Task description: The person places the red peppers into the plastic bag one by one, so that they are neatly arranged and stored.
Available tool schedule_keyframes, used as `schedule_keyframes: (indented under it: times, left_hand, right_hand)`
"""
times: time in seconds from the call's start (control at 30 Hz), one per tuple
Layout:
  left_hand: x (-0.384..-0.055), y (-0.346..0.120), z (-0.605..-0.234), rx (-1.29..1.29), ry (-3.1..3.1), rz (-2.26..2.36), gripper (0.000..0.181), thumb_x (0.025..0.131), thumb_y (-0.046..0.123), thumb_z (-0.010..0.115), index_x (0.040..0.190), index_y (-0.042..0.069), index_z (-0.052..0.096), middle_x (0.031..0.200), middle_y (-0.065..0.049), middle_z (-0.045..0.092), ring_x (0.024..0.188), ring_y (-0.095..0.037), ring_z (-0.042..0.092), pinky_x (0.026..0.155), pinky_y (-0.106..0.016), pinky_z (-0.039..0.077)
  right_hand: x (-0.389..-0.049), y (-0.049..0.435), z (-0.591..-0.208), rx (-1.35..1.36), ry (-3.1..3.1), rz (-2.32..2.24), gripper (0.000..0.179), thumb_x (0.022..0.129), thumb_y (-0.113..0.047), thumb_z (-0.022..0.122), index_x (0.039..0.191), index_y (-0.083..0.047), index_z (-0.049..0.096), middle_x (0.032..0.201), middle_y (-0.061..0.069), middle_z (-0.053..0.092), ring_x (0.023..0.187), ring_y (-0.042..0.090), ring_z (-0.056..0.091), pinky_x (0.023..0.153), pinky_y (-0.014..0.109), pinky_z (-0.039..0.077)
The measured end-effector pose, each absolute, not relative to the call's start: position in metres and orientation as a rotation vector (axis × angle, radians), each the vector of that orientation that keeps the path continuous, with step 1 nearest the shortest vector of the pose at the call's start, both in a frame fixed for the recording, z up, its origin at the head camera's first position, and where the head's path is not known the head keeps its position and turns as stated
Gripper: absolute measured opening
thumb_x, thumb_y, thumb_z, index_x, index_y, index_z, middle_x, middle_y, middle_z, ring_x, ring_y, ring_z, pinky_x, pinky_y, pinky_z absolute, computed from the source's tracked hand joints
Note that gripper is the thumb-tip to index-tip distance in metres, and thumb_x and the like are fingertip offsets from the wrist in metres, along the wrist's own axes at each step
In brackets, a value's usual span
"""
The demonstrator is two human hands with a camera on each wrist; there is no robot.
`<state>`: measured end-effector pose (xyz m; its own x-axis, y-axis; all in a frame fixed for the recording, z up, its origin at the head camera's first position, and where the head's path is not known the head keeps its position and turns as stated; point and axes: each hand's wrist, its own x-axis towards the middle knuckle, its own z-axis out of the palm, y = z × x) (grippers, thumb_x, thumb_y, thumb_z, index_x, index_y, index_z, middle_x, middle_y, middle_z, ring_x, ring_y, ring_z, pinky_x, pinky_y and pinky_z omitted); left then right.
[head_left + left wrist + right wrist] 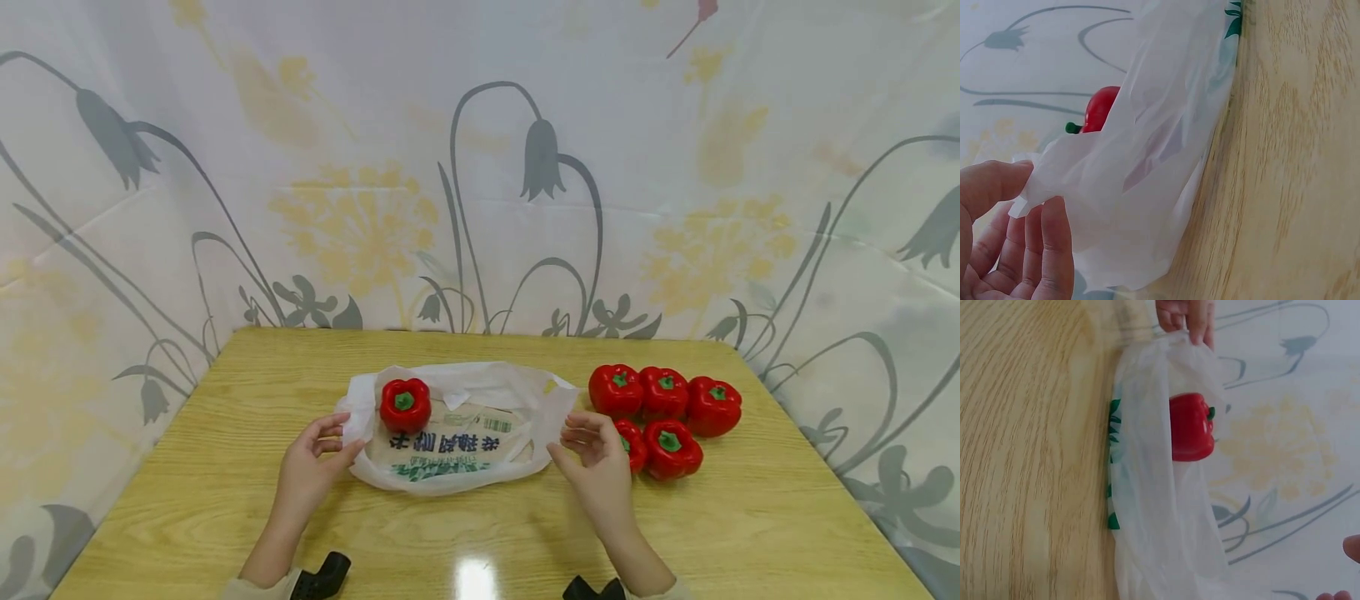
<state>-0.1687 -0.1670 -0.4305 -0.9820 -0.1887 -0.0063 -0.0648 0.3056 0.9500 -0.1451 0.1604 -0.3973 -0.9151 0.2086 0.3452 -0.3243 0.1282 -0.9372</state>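
A white plastic bag (442,483) with dark printed writing and green leaf shapes lies spread on the table, its rim raised. One red bell pepper (405,406) with a green stem sits inside at the left end; the bag's front wall partly hides it in both wrist views. At that end my left hand (317,450) pinches the rim between thumb and fingers, the film (1054,178) showing between them. My right hand (600,462) is at the opposite end beside the rim, thumb (1352,548) and fingertips apart, with no film visible between them.
Several more red bell peppers (712,407) stand close together on the right, just beyond my right hand. Wood-grained table (225,433) surface surrounds the bag. A curtain (480,167) printed with flowers hangs behind the table and along its sides.
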Motion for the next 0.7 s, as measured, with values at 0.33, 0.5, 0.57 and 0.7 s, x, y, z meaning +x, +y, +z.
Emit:
schedule_keyframes:
  times: [0.33, 0.5, 0.57, 0.7]
  left_hand:
    - [-0.169, -0.168, -0.431, 0.235, -2.438, -1.79, 0.049, 0.081, 0.025, 0.074, 0.123, 0.008, 0.055, 0.113, -0.012, 0.051, 0.091, -0.018, 0.053, 0.066, -0.02, 0.051]
    - [-0.167, -0.168, -0.431, 0.216, -2.43, -1.783, 0.048, 0.082, 0.022, 0.074, 0.123, 0.007, 0.056, 0.111, -0.012, 0.052, 0.09, -0.017, 0.053, 0.066, -0.021, 0.051]
    - [-0.167, -0.167, -0.431, 0.208, -2.425, -1.778, 0.047, 0.082, 0.021, 0.074, 0.122, 0.007, 0.056, 0.111, -0.012, 0.052, 0.089, -0.016, 0.054, 0.066, -0.02, 0.051]
    - [-0.166, -0.167, -0.431, 0.192, -2.409, -1.766, 0.047, 0.081, 0.021, 0.074, 0.122, 0.005, 0.056, 0.11, -0.013, 0.052, 0.089, -0.017, 0.054, 0.065, -0.02, 0.051]
  right_hand:
    - [-0.141, 0.177, -0.4, 0.033, -2.058, 1.761, 0.041, 0.074, 0.015, 0.07, 0.109, 0.009, 0.05, 0.101, 0.004, 0.054, 0.087, 0.01, 0.057, 0.078, 0.018, 0.049]
    - [-0.139, 0.188, -0.401, -0.002, -2.05, 1.762, 0.041, 0.074, 0.017, 0.068, 0.11, 0.008, 0.05, 0.101, 0.009, 0.054, 0.088, 0.012, 0.058, 0.079, 0.018, 0.049]
    - [-0.139, 0.191, -0.401, -0.019, -2.047, 1.769, 0.041, 0.074, 0.017, 0.068, 0.11, 0.008, 0.05, 0.102, 0.013, 0.054, 0.088, 0.014, 0.058, 0.079, 0.018, 0.049]
    - [-0.14, 0.196, -0.4, -0.053, -2.051, 1.757, 0.04, 0.075, 0.015, 0.068, 0.11, 0.007, 0.05, 0.104, 0.018, 0.052, 0.09, 0.018, 0.058, 0.079, 0.017, 0.049]
